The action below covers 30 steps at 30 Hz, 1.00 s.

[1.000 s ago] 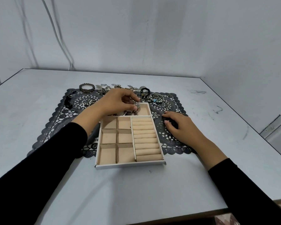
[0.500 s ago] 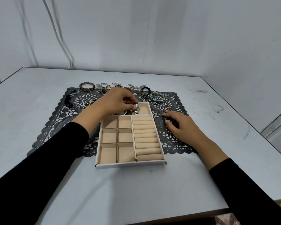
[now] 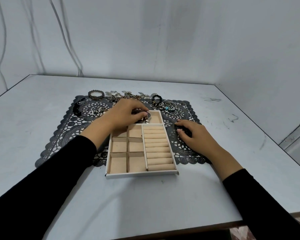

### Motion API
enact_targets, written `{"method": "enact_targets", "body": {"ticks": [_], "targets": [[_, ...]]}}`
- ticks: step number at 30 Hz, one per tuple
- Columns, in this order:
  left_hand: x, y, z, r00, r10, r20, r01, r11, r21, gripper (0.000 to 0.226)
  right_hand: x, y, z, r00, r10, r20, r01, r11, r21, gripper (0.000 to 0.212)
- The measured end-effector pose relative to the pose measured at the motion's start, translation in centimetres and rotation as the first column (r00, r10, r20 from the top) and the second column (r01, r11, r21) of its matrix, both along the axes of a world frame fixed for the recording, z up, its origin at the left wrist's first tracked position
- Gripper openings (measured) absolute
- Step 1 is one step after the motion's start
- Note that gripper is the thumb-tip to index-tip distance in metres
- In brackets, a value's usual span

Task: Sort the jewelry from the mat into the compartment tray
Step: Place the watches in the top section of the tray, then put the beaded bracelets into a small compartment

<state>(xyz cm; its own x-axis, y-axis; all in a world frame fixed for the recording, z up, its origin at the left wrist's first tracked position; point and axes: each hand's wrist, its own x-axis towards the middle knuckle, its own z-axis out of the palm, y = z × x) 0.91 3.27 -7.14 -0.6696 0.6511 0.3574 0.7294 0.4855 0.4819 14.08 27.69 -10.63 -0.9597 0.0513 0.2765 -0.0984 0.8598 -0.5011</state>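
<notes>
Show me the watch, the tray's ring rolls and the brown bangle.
watch (image 3: 148, 115), head view, on its dial.
ring rolls (image 3: 158, 148), head view, on a middle roll.
brown bangle (image 3: 96, 97), head view, on its near rim.

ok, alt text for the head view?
A person's left hand holds a wristwatch at the far compartment of a beige compartment tray; the right hand rests on the dark lace mat. More jewelry lies along the mat's far edge.
</notes>
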Motion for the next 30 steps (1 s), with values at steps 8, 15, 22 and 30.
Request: {"method": "enact_targets", "body": {"ticks": [8,15,22,30], "targets": [[-0.9,-3.2,0.2,0.976,0.218,0.007,-0.215,0.96,0.179,0.025,-1.0,0.1,0.9,0.995,-0.077,-0.057,0.073,0.995,-0.074,0.025],[-4.4,-6.8,-1.3,0.929,0.369,0.011,-0.367,0.92,0.134,0.025,-5.2,-0.3,2.4,0.985,-0.149,-0.089,0.136,0.98,-0.143,0.024],[-7.1,-9.1,-1.8,0.912,0.409,-0.004,-0.406,0.907,0.11,0.023,-10.2,-1.7,3.0,0.991,-0.121,-0.056,0.108,0.976,-0.191,0.028],[-9.8,-10.8,-1.9,0.934,0.357,0.028,-0.358,0.933,0.049,0.024,-14.0,-2.8,2.7,0.999,-0.026,-0.025,0.023,0.995,-0.094,0.031]]}}
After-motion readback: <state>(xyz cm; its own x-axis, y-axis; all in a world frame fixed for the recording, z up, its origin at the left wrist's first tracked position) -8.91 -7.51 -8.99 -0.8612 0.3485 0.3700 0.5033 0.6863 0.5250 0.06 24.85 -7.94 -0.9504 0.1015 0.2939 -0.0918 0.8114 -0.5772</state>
